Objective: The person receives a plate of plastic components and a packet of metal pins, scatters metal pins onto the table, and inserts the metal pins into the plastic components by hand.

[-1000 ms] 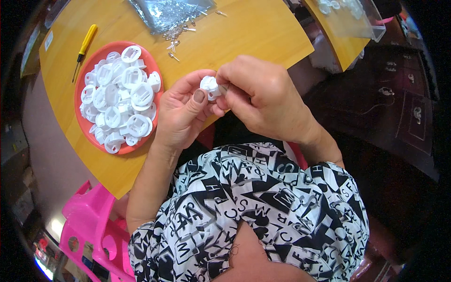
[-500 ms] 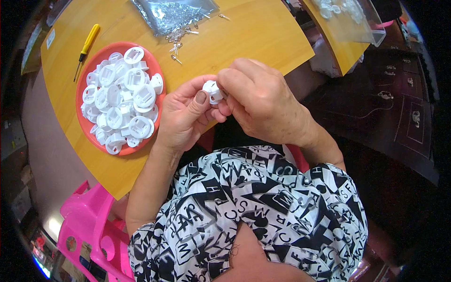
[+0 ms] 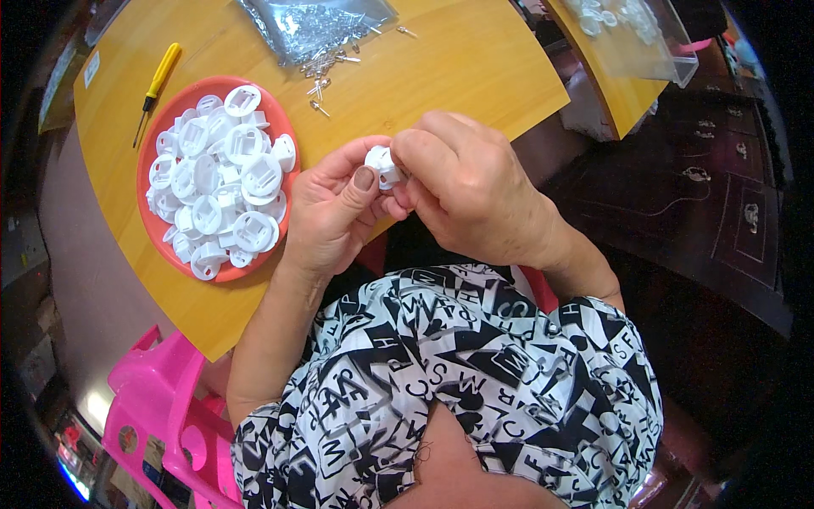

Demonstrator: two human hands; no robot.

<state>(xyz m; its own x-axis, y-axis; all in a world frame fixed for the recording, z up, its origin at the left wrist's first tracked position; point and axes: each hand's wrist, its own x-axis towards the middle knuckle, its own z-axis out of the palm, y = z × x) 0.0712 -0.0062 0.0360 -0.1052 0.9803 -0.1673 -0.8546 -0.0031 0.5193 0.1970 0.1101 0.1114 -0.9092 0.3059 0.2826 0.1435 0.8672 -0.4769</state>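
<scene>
Between the thumb and fingers of my left hand [image 3: 333, 204] is a small round white plastic fitting [image 3: 382, 165]. My right hand [image 3: 475, 188] meets it from the right, thumb and forefinger pinched against its side. Whatever those right fingertips hold is hidden behind the knuckles. To the left, an orange-red plate [image 3: 149, 222] carries a heap of similar white plastic fittings [image 3: 206, 215] with slots. Beyond my hands lie several small metal pins [image 3: 320, 108], spilling from a clear plastic bag [image 3: 292, 34] of the same pins.
A yellow-handled screwdriver [image 3: 158, 81] lies left of the plate on the yellow wooden table [image 3: 458, 64]. At the far right, a clear bin [image 3: 674, 51] holds more white pieces. A pink plastic chair [image 3: 161, 386] stands at the lower left, and dark drawers [image 3: 704, 195] at the right.
My right hand has shifted very slightly downward and turned a little at the fitting. My left hand keeps its hold in nearly the same place.
</scene>
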